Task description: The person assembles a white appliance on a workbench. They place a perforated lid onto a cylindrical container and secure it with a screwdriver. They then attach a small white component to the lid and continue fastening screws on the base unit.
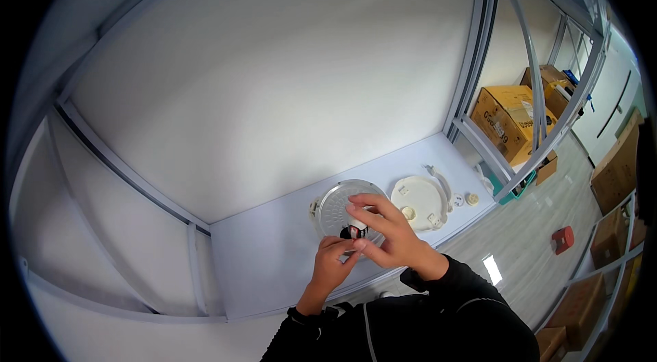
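Small black-and-white part (pixel 354 230), orientation and long axis too small to tell, pinched between fingertips of left hand (pixel 333 263) and right hand (pixel 387 232), held above round metal lid plate (pixel 328 208), white round cover (pixel 419 202) beside it, white table (pixel 267 259), cardboard boxes (pixel 508 119) beyond.
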Available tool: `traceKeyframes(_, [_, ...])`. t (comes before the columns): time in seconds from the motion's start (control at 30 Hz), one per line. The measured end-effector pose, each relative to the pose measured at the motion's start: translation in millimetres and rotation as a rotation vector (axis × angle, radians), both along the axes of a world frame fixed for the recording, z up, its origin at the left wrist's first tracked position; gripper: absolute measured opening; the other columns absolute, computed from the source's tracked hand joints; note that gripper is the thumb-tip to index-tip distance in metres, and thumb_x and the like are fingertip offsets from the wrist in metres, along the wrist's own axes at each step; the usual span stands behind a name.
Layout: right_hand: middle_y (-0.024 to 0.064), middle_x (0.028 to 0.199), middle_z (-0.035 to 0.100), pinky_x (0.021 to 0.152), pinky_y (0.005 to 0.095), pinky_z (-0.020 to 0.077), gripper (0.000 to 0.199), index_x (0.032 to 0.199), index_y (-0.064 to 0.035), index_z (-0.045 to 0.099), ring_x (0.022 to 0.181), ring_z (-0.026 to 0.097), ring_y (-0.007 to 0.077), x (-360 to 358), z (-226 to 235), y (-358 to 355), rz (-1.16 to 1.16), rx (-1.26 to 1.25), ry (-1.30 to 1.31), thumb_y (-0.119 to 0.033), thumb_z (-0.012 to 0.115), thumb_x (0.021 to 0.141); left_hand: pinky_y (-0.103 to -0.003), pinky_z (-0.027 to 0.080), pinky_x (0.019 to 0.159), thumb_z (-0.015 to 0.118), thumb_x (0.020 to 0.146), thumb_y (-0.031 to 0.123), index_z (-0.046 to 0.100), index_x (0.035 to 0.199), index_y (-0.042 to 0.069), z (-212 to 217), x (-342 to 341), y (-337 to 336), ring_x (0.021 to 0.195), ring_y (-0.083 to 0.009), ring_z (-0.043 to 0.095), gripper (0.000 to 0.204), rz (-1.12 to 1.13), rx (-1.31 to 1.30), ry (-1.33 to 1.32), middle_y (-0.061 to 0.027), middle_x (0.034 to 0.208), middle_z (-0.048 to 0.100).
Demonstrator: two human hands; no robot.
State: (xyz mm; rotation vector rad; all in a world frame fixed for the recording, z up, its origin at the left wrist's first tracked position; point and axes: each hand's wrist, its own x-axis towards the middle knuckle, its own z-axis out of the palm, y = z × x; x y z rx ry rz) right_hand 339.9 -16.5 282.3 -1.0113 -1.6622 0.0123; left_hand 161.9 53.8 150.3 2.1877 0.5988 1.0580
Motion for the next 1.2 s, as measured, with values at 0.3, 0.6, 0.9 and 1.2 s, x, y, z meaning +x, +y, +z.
traceKeyframes(0.3, [0.0195,0.131,0.067,0.084,0.0385,0.0576,0.069,0.151,-0.0077,0.058,0.105,0.07,0.0341,6,-8,-10,-0.045,-0.194,-0.057,-0.018,0.084,0.088,-0.042,0.053,0.086,0.087,0.08,0.009,0.08,0.097,0.007,-1,1,0,0.092,-0.0282,0.068,0.019,-0.006,0.008,-0.015,-0.006,0.093,0.077])
traceKeyframes(0.6, [0.0142,0.126,0.072,0.074,0.0358,0.0601,0.089,0.165,-0.0071,0.034,0.088,0.074,0.0301,4,-4,-6,0.049,-0.318,-0.055,-0.009,0.079,0.088,-0.041,0.056,0.083,0.087,0.077,0.006,0.08,0.098,0.007,2,0,0,0.093,-0.0298,0.069,0.022,0.004,0.029,-0.005,-0.0087,0.094,0.076])
traceKeyframes(0.9, [0.0205,0.118,0.071,0.071,0.0347,0.0591,0.077,0.157,-0.0041,0.042,0.085,0.074,0.0267,19,9,-5,0.07,-0.008,-0.042,-0.008,0.079,0.09,-0.04,0.053,0.087,0.087,0.081,0.008,0.081,0.101,0.008,7,2,-3,0.091,-0.0257,0.07,0.02,-0.006,-0.061,-0.016,-0.0062,0.091,0.079])
traceKeyframes(1.2, [0.0231,0.118,0.065,0.072,0.0307,0.0585,0.08,0.16,-0.0013,0.029,0.086,0.072,0.0202,50,-1,-12,-0.069,0.242,0.216,0.0,0.074,0.094,-0.037,0.052,0.082,0.088,0.081,0.013,0.079,0.102,0.01,15,14,-10,0.087,-0.0208,0.071,0.023,0.034,0.125,0.042,-0.0002,0.09,0.078])
